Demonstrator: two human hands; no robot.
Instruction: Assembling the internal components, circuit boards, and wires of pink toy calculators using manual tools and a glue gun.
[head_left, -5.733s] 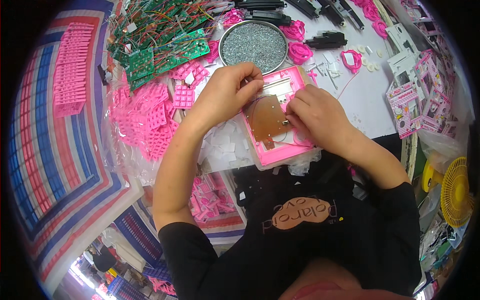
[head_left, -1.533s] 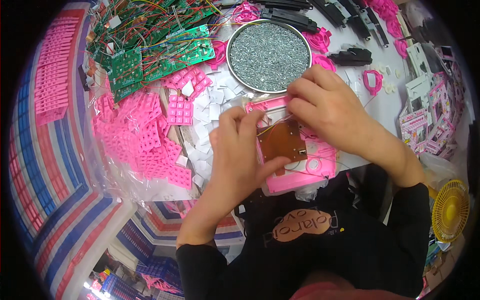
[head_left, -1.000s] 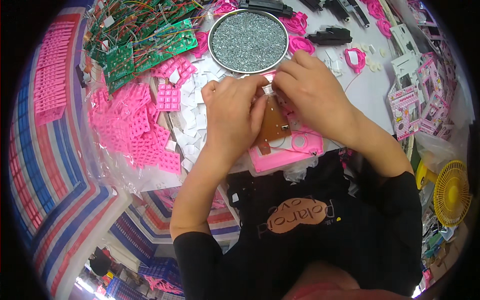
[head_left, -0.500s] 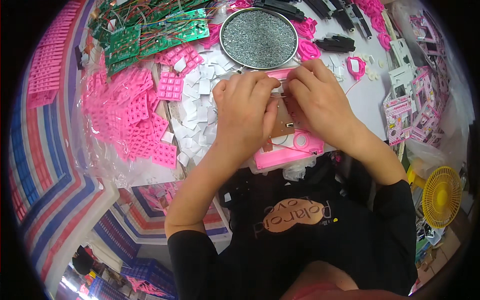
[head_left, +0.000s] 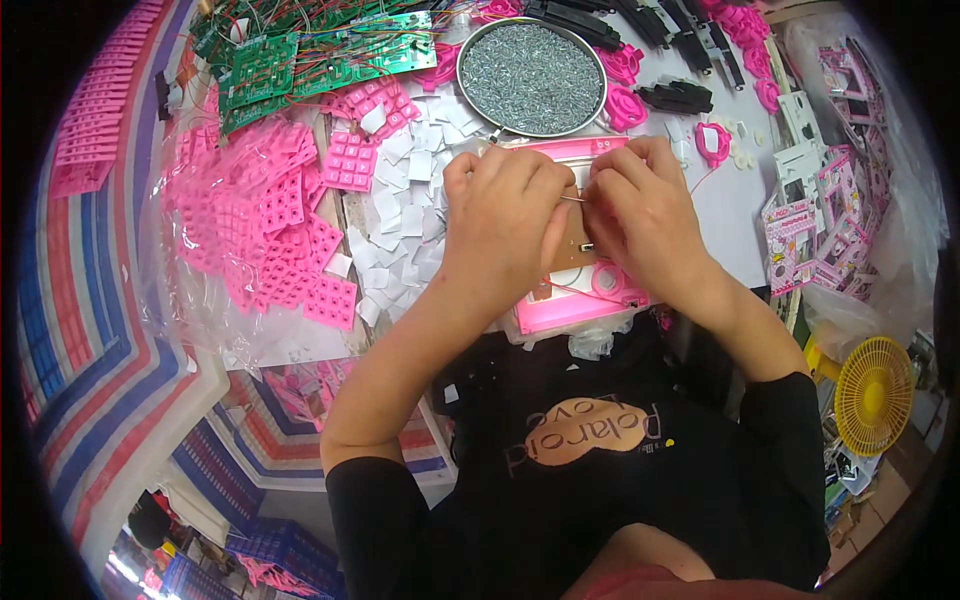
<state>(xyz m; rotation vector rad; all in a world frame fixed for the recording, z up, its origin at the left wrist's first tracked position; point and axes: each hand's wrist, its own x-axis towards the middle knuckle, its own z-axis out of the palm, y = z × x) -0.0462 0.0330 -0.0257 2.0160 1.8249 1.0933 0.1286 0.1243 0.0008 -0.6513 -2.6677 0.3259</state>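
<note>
A shallow pink plastic housing (head_left: 570,316) lies at the table's near edge with a brown circuit board (head_left: 571,246) inside it. Over the board, the fingers of my left hand (head_left: 505,215) are closed in a pinch. My right hand (head_left: 650,225) is closed opposite, its fingertips close to the left ones. A thin light wire (head_left: 576,198) spans the small gap between them. The fingers hide most of the board's upper part. At the housing's lower right, a pink ring (head_left: 606,278) has a red wire beside it.
A round tray of small screws (head_left: 532,80) stands just beyond the housing. To the left are white paper squares (head_left: 405,220), pink keypads (head_left: 330,303) and wired green circuit boards (head_left: 330,75). Black plastic parts (head_left: 676,97) lie far right; a yellow fan (head_left: 873,396) stands lower right.
The view has shifted slightly, so the table's things appear a little further right. Both hands remain over the board, with the fingertips slightly moved and the wire between them more plainly seen.
</note>
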